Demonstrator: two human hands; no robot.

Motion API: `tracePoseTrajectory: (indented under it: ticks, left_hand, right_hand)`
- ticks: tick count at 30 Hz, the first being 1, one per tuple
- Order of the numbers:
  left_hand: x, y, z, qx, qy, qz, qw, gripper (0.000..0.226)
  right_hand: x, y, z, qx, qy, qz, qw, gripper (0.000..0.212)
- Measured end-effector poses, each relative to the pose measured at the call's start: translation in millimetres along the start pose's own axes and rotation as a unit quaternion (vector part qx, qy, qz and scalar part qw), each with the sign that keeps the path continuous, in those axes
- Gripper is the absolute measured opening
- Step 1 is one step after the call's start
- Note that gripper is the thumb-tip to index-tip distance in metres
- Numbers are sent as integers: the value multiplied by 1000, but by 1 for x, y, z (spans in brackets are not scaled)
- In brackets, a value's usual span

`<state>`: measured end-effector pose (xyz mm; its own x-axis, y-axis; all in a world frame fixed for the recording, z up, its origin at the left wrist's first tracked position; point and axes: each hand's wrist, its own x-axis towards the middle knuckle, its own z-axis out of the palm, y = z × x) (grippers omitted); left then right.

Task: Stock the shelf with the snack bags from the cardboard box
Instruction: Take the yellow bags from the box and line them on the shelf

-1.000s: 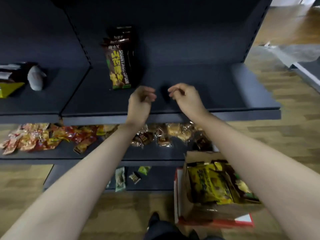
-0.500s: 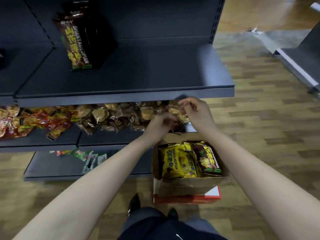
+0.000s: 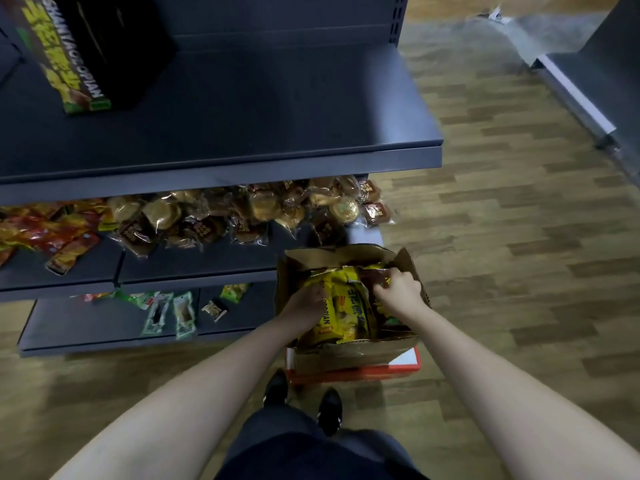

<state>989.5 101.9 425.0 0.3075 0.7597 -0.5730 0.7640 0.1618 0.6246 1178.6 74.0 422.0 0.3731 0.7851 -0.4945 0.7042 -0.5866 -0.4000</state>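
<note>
Both my hands are down in the cardboard box at lower centre: my left hand presses on the yellow snack bags, my right hand curls onto a darker bag, whether gripped I cannot tell, for the shelf upper left.

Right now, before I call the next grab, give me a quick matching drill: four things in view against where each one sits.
Things:
1. yellow snack bags
2. tall dark snack bag
3. clear-wrapped pastries
4. cardboard box

Places:
A. standing on the top shelf, at its left
B. on a red and white base on the floor
C. heaped on the middle shelf
D. inside the box, under both hands

Pairs: 1-D, 2-A, 3-C, 4-B
</note>
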Motion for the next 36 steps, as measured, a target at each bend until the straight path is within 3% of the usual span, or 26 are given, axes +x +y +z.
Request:
tracePoseTrajectory:
  ticks: [4, 9, 14, 19, 23, 30, 32, 36]
  left_hand:
    - [5, -14, 13, 19, -3, -27, 999, 38]
    - [5, -22, 24, 33, -19, -50, 998, 39]
    - [13, -28, 21, 66, -31, -51, 996, 40]
    - [20, -32, 19, 86, -30, -62, 994, 36]
    - [26, -25, 20, 79, -19, -71, 994, 31]
    - [32, -6, 14, -146, 57, -133, 979, 57]
    - [32, -7, 13, -162, 71, -163, 971, 63]
    - [32, -11, 14, -126, 102, -193, 968, 59]
  right_hand:
    - [3, 19, 18, 15, -21, 70, 997, 47]
    - [6, 22, 31, 13, -4, 131, 991, 78]
    - [10, 16, 38, 22, -19, 160, 987, 77]
    - [2, 8, 38, 34, 46, 105, 993, 58]
    - [-9, -15, 47, 167, 51, 65, 983, 49]
    - [-20, -39, 69, 298, -59, -34, 952, 34]
    - [-18, -40, 66, 312, -107, -61, 942, 26]
    - [-4, -33, 56, 236, -130, -67, 961, 23]
